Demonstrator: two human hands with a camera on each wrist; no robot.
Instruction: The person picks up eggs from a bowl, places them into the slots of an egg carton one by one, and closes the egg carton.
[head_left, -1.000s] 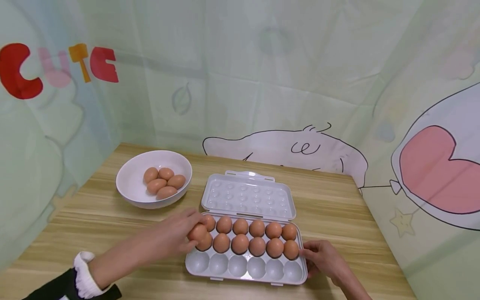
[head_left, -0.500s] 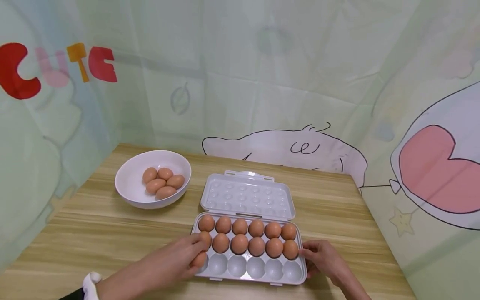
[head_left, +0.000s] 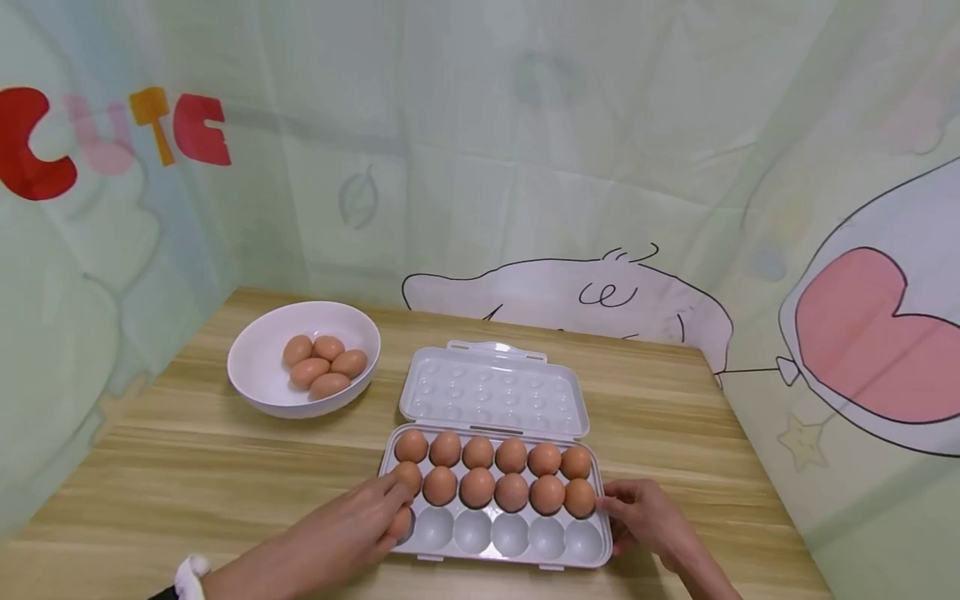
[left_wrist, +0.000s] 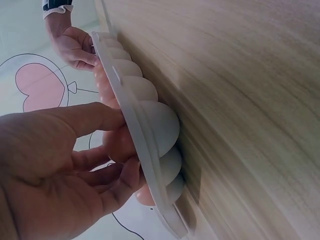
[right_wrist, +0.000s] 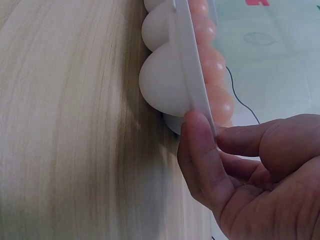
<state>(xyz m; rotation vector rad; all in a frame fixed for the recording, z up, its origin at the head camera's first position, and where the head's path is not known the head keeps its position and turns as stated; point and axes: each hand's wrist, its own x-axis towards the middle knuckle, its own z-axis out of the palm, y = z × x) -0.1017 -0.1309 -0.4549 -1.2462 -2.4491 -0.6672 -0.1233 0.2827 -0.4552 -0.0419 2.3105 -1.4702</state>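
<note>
A white plastic egg tray (head_left: 473,533) lies with its lid (head_left: 495,392) folded back. Brown eggs (head_left: 477,487) fill its back and middle rows. At the left end of the front row, my left hand (head_left: 352,525) holds a brown egg (head_left: 401,523) in the corner cup. The left wrist view shows thumb and fingers around this egg (left_wrist: 120,145), right at the tray's rim. On the opposite side, my right hand (head_left: 648,521) pinches the tray's right edge, thumb on top and fingers (right_wrist: 202,145) beneath. The other front cups hold no eggs.
A white bowl (head_left: 251,358) with several brown eggs (head_left: 309,373) stands at the back left of the wooden table (head_left: 187,467). A printed curtain (head_left: 465,208) hangs behind the table and along its sides.
My left hand has carried the egg from the tray's left side, by the middle row, toward me into the front-left cup. The right hand keeps its grip on the tray.
</note>
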